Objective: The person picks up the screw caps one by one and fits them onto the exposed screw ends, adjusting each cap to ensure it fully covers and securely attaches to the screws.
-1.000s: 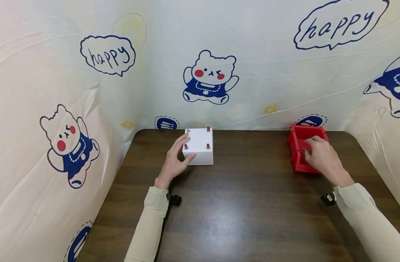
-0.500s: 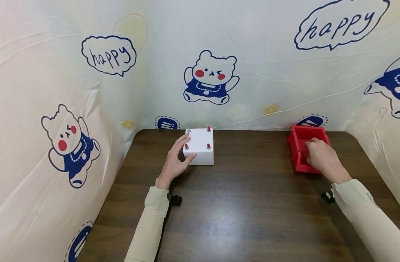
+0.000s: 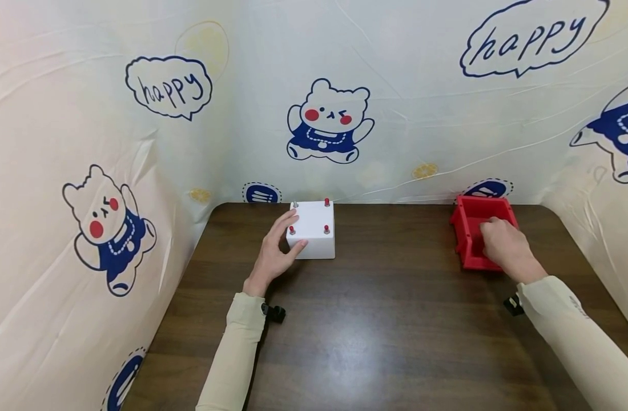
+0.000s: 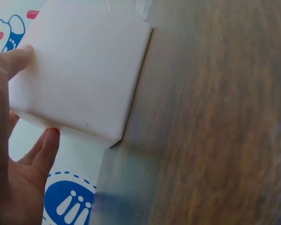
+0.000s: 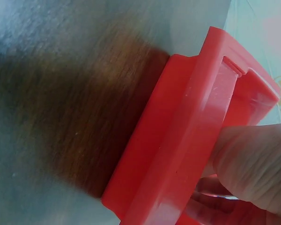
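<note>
At the back of the table stands a white box [image 3: 315, 220] with small posts at its top corners. Three have red tips; the back-left post [image 3: 295, 204] looks plain grey. My left hand [image 3: 273, 257] holds the box at its left side, thumb on the front face and fingers at the left. In the left wrist view, the thumb and fingertips touch the white box [image 4: 84, 70]. My right hand [image 3: 506, 245] reaches into a red open bin [image 3: 467, 228] at the right. Its fingers are bent down inside, partly hidden by the bin wall [image 5: 178, 140]; what they touch is unclear.
The dark wooden table [image 3: 375, 319] extends between and in front of both hands. A pale printed cloth [image 3: 396, 142] hangs close behind the box and bin and along both sides.
My right hand has sunk slightly deeper into the red bin, its fingers passing from view, and its forearm has shifted a little left. The left hand and white box stay put.
</note>
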Demonstrator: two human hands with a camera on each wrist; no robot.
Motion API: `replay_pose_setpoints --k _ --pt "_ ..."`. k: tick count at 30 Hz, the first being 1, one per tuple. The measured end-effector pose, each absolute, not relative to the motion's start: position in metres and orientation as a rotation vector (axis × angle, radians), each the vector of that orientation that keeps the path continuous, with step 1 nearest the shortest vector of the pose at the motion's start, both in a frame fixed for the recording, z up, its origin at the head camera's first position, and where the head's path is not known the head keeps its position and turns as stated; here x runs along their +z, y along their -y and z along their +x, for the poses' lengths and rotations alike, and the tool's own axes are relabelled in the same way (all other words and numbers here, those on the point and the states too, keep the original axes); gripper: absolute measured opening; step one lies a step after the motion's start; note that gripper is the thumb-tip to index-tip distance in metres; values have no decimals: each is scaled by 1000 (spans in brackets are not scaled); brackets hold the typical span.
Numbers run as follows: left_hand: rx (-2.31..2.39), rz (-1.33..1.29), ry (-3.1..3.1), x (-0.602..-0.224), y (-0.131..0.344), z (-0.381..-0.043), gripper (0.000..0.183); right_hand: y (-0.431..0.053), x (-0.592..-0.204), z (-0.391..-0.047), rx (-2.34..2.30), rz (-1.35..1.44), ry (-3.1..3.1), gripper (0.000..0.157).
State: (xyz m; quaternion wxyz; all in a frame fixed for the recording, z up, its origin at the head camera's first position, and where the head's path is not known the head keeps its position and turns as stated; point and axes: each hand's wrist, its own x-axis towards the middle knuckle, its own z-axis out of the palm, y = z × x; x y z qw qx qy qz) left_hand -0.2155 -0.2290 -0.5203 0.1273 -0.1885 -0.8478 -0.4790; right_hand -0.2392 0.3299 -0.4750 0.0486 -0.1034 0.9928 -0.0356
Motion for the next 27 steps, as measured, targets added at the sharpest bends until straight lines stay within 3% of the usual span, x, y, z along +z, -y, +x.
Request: replay_pose_setpoints --k 11,27 --pt "-1382 -554 2464 -520 230 -216 63 -330 -472 -243 -75 -268 -2927 6" --pt "-1368 -563 2467 -521 231 -216 62 -329 -482 -250 -128 -195 -2849 8"
